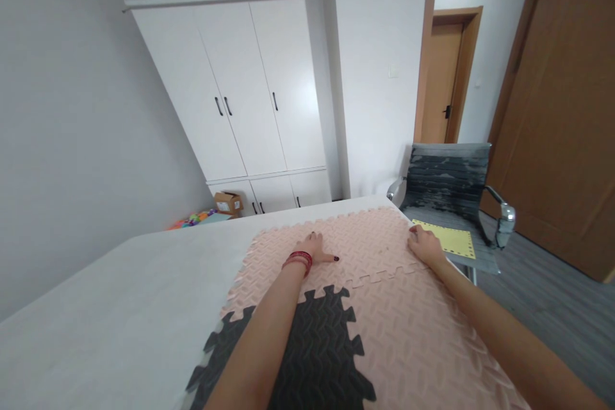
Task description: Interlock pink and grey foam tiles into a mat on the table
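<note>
Interlocking foam mats cover part of a white table: pink foam mat [365, 237] at the far side and along the right, and a black foam mat [319, 352] at the near left. My left hand [312, 248], with red bands around its wrist, rests palm down on the far pink part, thumb out and fingers spread. At the right border of the pink mat, my right hand [425, 246] has its fingers curled at the edge. Its fingertips are partly hidden. Jigsaw teeth of the black mat's far and right sides meet the pink foam.
The white tabletop [115, 301] extends to the left. Beyond the right edge stands a dark chair [446, 173] with a yellow sheet [446, 238] on its seat. A white wardrobe [240, 90], a cardboard box [228, 203] and colourful items [195, 219] are behind the table.
</note>
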